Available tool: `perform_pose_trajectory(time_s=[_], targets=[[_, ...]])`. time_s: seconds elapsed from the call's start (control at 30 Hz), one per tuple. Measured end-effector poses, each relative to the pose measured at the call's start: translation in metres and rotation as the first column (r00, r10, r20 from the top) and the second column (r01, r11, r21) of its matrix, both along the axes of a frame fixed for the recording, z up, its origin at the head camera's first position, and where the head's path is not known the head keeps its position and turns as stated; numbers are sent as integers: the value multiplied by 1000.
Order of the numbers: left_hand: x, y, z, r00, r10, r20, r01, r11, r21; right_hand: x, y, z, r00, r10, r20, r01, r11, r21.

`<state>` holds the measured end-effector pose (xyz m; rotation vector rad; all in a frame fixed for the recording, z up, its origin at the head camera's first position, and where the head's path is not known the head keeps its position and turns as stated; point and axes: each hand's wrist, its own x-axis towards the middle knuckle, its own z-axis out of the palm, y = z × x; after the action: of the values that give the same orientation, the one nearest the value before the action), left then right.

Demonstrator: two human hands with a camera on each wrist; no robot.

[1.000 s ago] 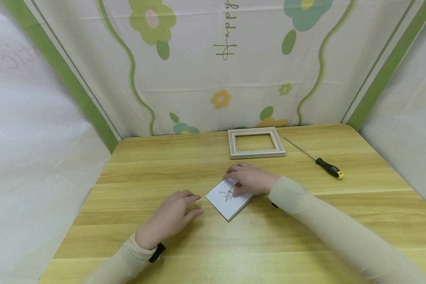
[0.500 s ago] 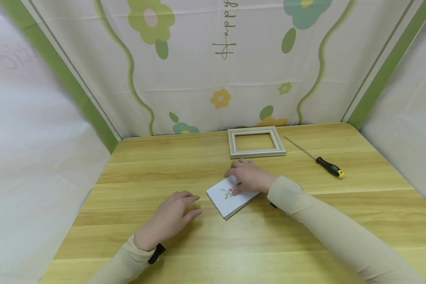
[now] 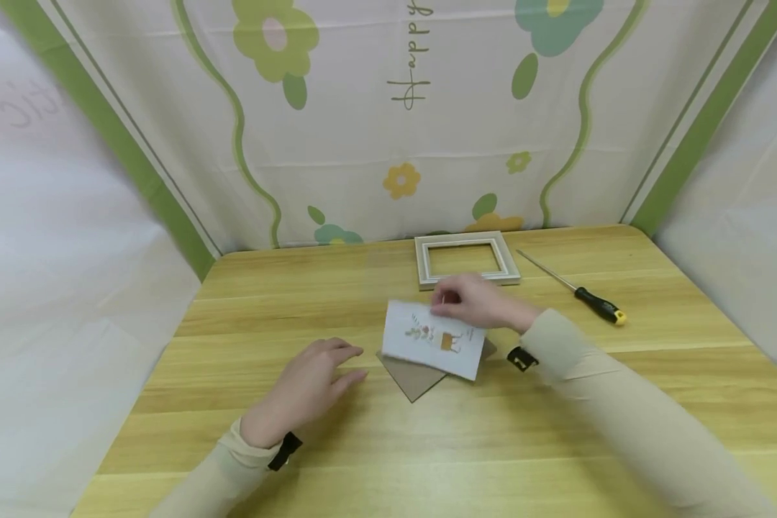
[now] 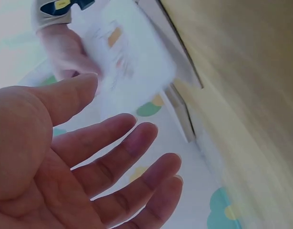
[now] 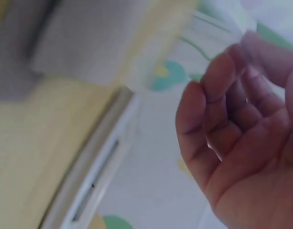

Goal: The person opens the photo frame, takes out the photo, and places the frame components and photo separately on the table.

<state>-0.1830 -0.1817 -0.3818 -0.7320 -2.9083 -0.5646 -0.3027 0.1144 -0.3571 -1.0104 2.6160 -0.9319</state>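
Observation:
My right hand (image 3: pixel 475 301) pinches a white printed card (image 3: pixel 434 338) by its upper edge, thumb against forefinger. The card is raised and tilted, showing a small flower and animal picture; it is blurred in the left wrist view. Underneath it a grey-brown backing board (image 3: pixel 414 378) lies flat on the table, partly covered. To the left of the board, my left hand (image 3: pixel 304 392) hovers with fingers spread loosely and nothing in them. In the right wrist view the right fingertips (image 5: pixel 241 45) meet, but their contact with the card is unclear.
A white picture frame (image 3: pixel 511 273) with an open middle lies at the table's back, just beyond my right hand. Right of it rests a screwdriver (image 3: pixel 598 306) with a black and yellow handle. A flower-printed cloth (image 3: pixel 343 129) hangs behind the wooden table (image 3: pixel 265 309).
The right hand has lifted the card off the backing board, turned it and shifted it up and rightward, uncovering part of the board. My left hand has hardly moved.

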Motion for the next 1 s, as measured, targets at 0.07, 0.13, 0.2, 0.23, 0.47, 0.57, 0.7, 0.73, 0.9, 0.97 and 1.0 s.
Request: perform_pose_trajectory(time_s=[0.07,0.13,0.2,0.23,0.47,0.57,0.7,0.73,0.9,0.97,1.0], targets=[[-1,0,2,1000,-17,-7,17,1000,-1,1,12,12,996,-92,13,92,993,-69],[-2,1,4,999,-35,-13,35,999,1,1,27,22,982,-186,44,190,975,-119],[-3,3,7,999,-51,-16,51,999,-1,3,42,30,955,-292,60,298,944,-144],[-3,4,8,998,-57,-16,57,998,-3,4,49,32,939,-337,73,344,925,-159],[-5,10,10,997,-79,7,80,997,-25,16,94,20,840,-521,153,542,822,-176],[-6,12,9,996,-84,8,84,996,-41,20,108,7,815,-562,139,577,806,-128],[-8,16,7,996,-87,20,88,995,-55,24,121,-11,798,-601,46,602,798,-2],[-9,17,6,996,-87,24,89,994,-59,25,123,-16,797,-604,22,603,797,25],[-11,22,5,994,-101,45,105,992,-72,28,133,-35,793,-606,-63,608,785,115],[-13,25,5,992,-110,56,114,990,-80,28,136,-40,795,-601,-81,606,779,163],[-14,26,4,991,-115,62,120,989,-82,28,137,-43,797,-597,-88,601,775,194]])
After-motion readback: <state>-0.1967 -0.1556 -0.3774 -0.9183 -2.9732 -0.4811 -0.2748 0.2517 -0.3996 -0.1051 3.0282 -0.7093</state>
